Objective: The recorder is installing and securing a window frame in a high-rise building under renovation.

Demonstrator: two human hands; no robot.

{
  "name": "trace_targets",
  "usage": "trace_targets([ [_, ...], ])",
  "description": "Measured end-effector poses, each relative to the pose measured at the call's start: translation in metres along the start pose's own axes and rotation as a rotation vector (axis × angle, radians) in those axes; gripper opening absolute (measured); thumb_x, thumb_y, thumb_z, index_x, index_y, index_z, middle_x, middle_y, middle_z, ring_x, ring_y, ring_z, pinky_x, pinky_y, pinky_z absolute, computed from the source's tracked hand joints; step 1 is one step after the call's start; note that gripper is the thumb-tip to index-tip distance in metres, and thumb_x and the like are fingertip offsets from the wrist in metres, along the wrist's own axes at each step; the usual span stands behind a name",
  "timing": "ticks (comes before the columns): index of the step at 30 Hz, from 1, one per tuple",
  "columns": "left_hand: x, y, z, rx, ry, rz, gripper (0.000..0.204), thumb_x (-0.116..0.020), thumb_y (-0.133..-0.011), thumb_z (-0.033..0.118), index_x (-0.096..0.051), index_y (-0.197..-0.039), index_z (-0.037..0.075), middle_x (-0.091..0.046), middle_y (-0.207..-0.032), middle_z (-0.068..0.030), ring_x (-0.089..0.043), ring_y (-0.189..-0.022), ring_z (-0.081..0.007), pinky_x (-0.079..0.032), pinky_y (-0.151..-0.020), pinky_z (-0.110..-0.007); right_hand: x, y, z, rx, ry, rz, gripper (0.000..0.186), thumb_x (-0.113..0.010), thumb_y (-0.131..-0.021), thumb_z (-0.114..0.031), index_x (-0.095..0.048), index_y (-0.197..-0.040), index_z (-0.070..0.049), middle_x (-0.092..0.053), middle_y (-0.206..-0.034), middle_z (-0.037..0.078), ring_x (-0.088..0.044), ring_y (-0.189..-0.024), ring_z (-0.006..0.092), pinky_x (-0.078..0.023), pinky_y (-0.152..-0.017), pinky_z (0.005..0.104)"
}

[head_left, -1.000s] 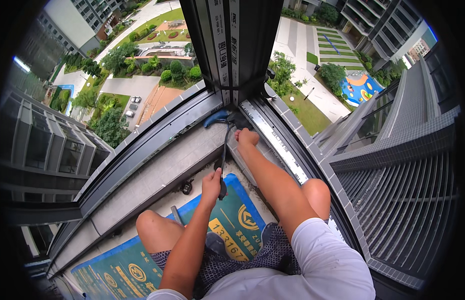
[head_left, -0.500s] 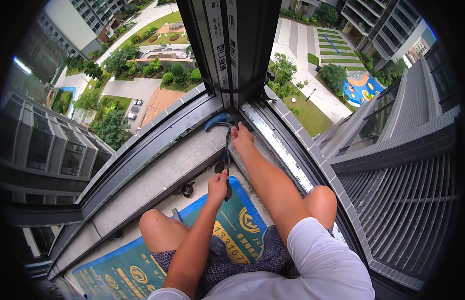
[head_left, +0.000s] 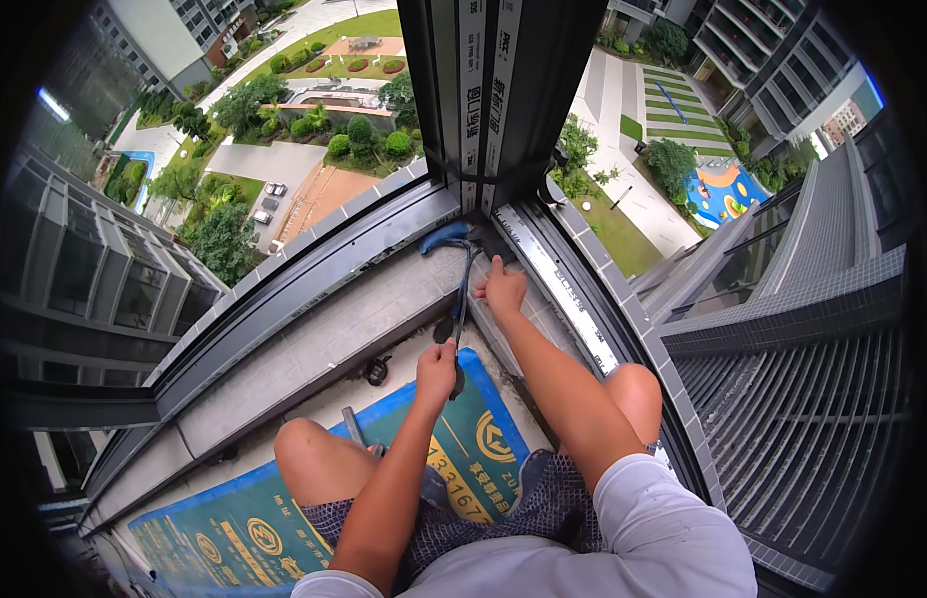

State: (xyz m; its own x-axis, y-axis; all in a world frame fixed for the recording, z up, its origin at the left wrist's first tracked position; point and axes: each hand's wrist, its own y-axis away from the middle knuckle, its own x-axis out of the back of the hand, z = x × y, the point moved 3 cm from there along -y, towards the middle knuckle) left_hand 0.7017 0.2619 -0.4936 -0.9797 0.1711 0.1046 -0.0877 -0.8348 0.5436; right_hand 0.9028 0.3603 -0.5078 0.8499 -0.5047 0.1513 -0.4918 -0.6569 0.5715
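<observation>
My left hand (head_left: 438, 366) is shut on the black grip of a hammer (head_left: 459, 291). Its blue claw head (head_left: 444, 238) lies against the bottom corner of the dark window frame (head_left: 314, 264). My right hand (head_left: 503, 290) rests on the grey sill (head_left: 314, 344) just right of the hammer shaft, fingers pointing at the corner. Whether it holds anything small is hidden. I sit with bare knees bent on a blue-green printed mat (head_left: 234, 528).
A dark vertical corner post (head_left: 503, 90) rises from the corner. A pale taped strip (head_left: 563, 289) runs along the right frame. A small black round part (head_left: 376, 371) lies on the floor, and a grey tool handle (head_left: 354, 431) by my left knee. Buildings and gardens lie far below.
My left hand has shifted slightly right with the hammer. My right hand has drawn back a little from the corner toward me.
</observation>
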Motion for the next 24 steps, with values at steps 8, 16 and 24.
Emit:
trace_targets([
  [8,-0.031,-0.030,-0.011,-0.082,-0.041,0.071,0.053,-0.062,-0.108,0.038,-0.051,-0.070,0.001,-0.049,-0.062,-0.0068,-0.045,-0.059,-0.0165,-0.041,-0.058,-0.042,0.018,-0.027,-0.026,1.242,1.335,0.250,0.053,-0.053,-0.096,-0.015,-0.058,-0.141,0.011,-0.058,-0.151,0.025,-0.057,-0.135,0.0326,-0.046,-0.111,0.0429],
  [16,-0.032,-0.028,-0.009,-0.068,-0.025,0.073,0.054,-0.064,-0.106,0.039,-0.052,-0.071,0.000,-0.049,-0.062,-0.0089,-0.046,-0.062,-0.0167,-0.039,-0.059,-0.042,0.011,-0.045,-0.005,1.323,1.474,0.177,0.054,-0.052,-0.096,-0.014,-0.056,-0.143,0.013,-0.058,-0.149,0.029,-0.058,-0.133,0.0362,-0.045,-0.114,0.0425],
  [24,-0.033,-0.022,0.003,-0.182,-0.157,0.120,0.052,-0.063,-0.106,0.039,-0.054,-0.075,-0.002,-0.056,-0.066,-0.0159,-0.052,-0.064,-0.0247,-0.044,-0.064,-0.045,0.004,-0.047,-0.005,1.241,1.530,0.209,0.057,-0.052,-0.097,-0.017,-0.055,-0.146,0.012,-0.058,-0.150,0.029,-0.057,-0.133,0.0349,-0.044,-0.114,0.0415],
])
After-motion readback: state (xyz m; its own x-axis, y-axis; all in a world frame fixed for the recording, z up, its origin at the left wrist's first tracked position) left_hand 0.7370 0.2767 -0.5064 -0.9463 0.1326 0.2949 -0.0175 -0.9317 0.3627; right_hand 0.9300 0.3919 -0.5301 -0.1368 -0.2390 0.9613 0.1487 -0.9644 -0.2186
